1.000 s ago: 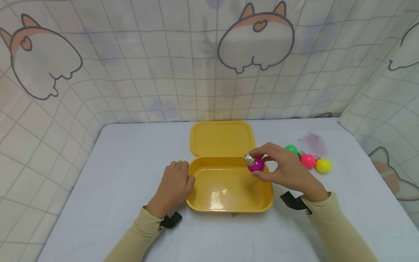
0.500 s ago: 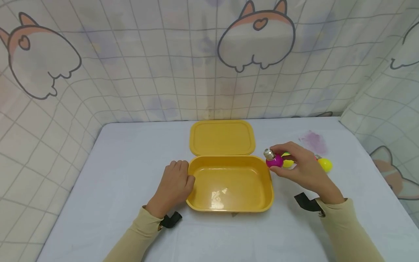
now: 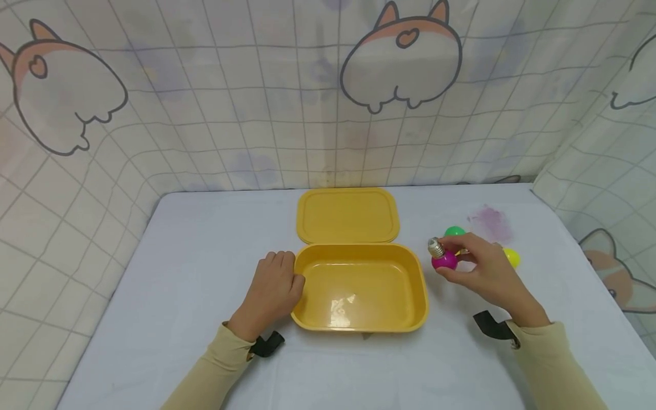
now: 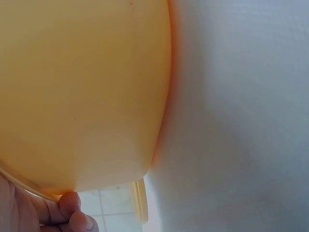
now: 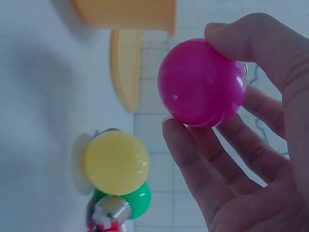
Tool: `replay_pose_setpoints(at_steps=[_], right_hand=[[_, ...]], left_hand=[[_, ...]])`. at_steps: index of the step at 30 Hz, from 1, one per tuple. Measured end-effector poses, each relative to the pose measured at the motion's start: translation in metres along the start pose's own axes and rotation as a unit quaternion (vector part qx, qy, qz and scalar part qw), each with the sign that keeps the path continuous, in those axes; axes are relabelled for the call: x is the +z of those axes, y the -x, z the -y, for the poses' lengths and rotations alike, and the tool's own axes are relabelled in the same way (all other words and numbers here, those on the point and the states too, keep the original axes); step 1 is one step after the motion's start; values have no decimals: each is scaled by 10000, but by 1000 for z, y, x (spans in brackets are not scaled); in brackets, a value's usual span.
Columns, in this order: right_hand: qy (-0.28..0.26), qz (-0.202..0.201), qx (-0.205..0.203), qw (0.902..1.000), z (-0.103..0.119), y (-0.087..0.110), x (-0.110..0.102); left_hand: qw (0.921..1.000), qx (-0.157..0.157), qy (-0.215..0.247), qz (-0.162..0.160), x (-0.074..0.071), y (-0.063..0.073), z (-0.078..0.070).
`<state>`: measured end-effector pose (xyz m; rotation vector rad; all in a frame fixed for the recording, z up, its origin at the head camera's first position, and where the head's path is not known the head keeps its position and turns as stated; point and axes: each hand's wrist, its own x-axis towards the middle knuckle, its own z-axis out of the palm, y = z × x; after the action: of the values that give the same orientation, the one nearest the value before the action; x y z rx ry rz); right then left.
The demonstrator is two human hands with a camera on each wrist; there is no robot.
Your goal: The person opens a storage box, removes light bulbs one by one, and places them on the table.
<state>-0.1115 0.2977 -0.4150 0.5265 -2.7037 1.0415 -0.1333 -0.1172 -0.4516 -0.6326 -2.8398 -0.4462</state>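
My right hand [image 3: 489,279] holds a purple light bulb [image 3: 444,261] just right of the yellow box. Thumb and fingertips pinch the round globe, and the silver screw base points up and to the left. The right wrist view shows that bulb [image 5: 198,84] close up, above the white table surface. At the box's left end, my left hand [image 3: 274,290] grips the rim of the yellow plastic box [image 3: 359,285]. Seen from the left wrist, its fingers [image 4: 70,204] curl under the rim beside the outer wall of the box [image 4: 87,106]. Nothing lies inside the box.
Behind the box lies its yellow lid [image 3: 348,215]. Partly hidden by my right hand are a green bulb [image 3: 454,230] and a yellow bulb [image 3: 512,257]. The right wrist view has a yellow bulb [image 5: 117,163] and a green bulb [image 5: 140,199] close together.
My right hand has carried the purple bulb rightward, from over the box's right end to outside the box, and slightly nearer. My left hand and the box have stayed in place.
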Motion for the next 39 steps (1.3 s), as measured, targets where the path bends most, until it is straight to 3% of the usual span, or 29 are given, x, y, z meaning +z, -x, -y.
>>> replay_pose_setpoints(at_steps=[14, 39], right_hand=[[575, 391, 578, 9959, -12, 14, 1], [1217, 793, 784, 9863, -23, 15, 8]], left_hand=[[10000, -3, 42, -20, 0, 1, 1], [9999, -64, 14, 92, 0, -1, 2]])
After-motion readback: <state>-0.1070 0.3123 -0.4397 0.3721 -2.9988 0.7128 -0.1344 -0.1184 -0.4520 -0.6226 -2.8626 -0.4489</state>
